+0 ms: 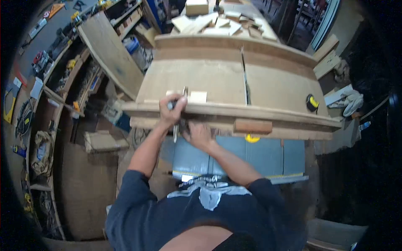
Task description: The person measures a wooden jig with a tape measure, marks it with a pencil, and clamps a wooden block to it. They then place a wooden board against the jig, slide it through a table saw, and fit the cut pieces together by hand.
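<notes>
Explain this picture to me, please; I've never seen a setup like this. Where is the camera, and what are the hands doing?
There is no robot here: one camera, worn on a person's head, looks forward and down at their bare hands. In front is a wooden panel with raised rails along its front and back edges and a narrow slot across it. The left hand grips a metal tool, perhaps a clamp, at the front rail. The right hand is beside its lower part; its exact grip is unclear. On the panel lie a tape measure and a small pale wood piece.
</notes>
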`<state>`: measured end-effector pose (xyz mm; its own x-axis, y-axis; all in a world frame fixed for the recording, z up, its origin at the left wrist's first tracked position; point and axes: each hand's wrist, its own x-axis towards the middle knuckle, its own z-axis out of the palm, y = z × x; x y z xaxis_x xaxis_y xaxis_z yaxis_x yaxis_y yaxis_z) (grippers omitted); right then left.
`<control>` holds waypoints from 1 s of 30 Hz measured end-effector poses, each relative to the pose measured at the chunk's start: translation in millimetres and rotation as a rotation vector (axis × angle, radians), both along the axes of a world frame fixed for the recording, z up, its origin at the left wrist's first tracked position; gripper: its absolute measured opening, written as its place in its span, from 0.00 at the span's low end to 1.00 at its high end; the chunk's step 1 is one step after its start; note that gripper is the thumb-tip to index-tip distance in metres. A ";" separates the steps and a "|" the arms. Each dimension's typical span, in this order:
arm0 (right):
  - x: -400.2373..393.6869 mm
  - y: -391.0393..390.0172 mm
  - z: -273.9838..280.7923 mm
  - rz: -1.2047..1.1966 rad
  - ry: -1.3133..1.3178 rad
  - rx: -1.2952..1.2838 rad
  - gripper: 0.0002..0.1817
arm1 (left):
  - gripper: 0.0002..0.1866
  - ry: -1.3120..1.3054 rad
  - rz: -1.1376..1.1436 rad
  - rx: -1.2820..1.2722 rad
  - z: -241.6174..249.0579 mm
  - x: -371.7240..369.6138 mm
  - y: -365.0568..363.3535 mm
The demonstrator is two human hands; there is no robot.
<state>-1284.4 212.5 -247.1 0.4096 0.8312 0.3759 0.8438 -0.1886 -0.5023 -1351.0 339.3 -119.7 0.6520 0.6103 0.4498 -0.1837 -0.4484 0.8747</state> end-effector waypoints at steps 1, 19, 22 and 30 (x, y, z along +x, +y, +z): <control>-0.7 -0.5 1.1 -0.021 0.062 -0.098 0.23 | 0.09 -0.022 0.002 -0.003 0.5 0.2 0.6; 5.2 18.1 -16.8 -0.207 0.080 0.177 0.11 | 0.09 -0.091 -0.034 0.027 -4.7 1.6 2.3; 1.8 15.9 -1.9 -0.242 0.177 0.199 0.11 | 0.08 -0.097 -0.020 0.031 -3.9 2.3 -0.2; 0.5 4.0 7.1 -0.121 0.240 0.068 0.20 | 0.08 -0.135 -0.073 0.049 -13.1 3.9 6.7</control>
